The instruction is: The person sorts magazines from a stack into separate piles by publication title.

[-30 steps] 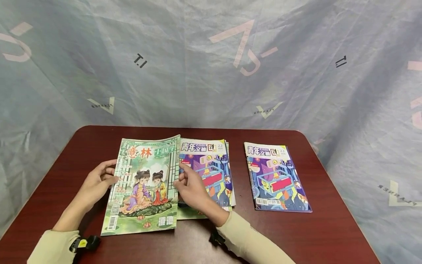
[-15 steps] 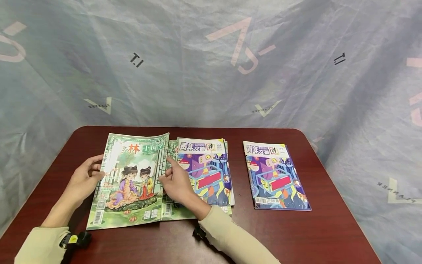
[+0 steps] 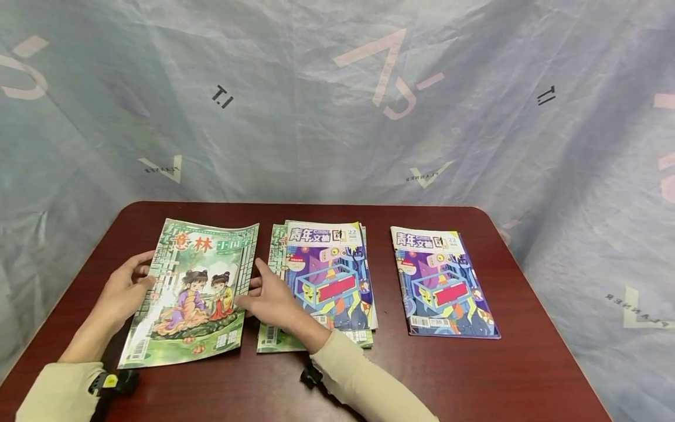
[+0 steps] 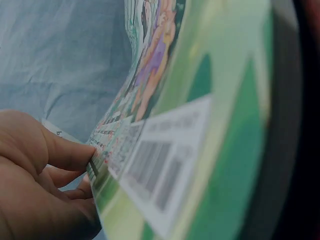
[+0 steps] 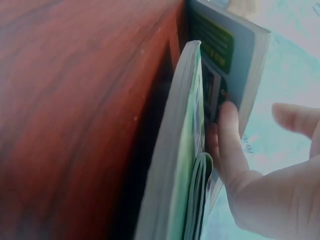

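Observation:
In the head view, a green magazine (image 3: 196, 293) with two cartoon figures on its cover is tilted over the table's left side. My left hand (image 3: 122, 290) pinches its left edge, and the left wrist view shows the thumb (image 4: 75, 154) at that edge. At the opposite edge is my right hand (image 3: 271, 296). In the right wrist view its fingers (image 5: 229, 135) touch the back cover (image 5: 220, 55), while its thumb (image 5: 295, 117) stands apart from the magazine. Just right of it, a purple-and-white magazine (image 3: 332, 281) lies on another green magazine (image 3: 271, 337).
A second purple-and-white magazine (image 3: 443, 287) lies farther right on the dark red table (image 3: 422, 375). A grey printed cloth (image 3: 295, 117) hangs behind the table. A dark strap with a device (image 3: 121, 382) sits at my left wrist.
Both hands have carried the green magazine leftward, uncovering more of the stack beside it. My right thumb and fingers have spread apart at its edge. The other magazines stay where they were.

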Available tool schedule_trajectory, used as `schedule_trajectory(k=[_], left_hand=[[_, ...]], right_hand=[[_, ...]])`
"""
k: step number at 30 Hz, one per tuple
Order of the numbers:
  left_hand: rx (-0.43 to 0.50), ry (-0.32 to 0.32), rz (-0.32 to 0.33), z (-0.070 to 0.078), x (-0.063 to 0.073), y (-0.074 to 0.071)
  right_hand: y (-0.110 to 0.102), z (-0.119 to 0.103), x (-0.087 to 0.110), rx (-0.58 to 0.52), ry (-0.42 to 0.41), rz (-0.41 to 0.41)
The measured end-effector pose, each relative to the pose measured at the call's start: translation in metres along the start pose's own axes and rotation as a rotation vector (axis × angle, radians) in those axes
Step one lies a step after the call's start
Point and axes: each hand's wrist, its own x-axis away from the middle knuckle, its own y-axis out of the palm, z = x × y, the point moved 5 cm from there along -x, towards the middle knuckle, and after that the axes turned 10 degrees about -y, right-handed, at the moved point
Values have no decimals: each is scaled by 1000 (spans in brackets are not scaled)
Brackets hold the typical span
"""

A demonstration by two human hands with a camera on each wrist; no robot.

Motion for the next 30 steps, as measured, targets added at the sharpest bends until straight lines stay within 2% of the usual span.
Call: schedule_trajectory(k=[6, 11, 14, 19, 22, 26, 30], left_hand=[[-19, -26, -8, -10, -4, -4], [-51, -53, -10, -14, -7, -7], [-86, -72, 10, -16, -9, -9], [-163, -92, 74, -17, -9, -11], [-190, -82, 75, -15, -5, -11], [-240, -46, 30, -6, -1, -9], [-303, -46, -62, 2, 0, -6]], right_hand=[[5, 2, 3, -148, 36, -73], [7, 3, 4, -194, 31, -140], [8, 2, 6, -221, 33, -174], [7, 0, 10, -150, 34, -230], [6, -1, 12, -108, 23, -250], [5, -2, 14, -100, 16, -261], [5, -3, 15, -89, 8, -265]])
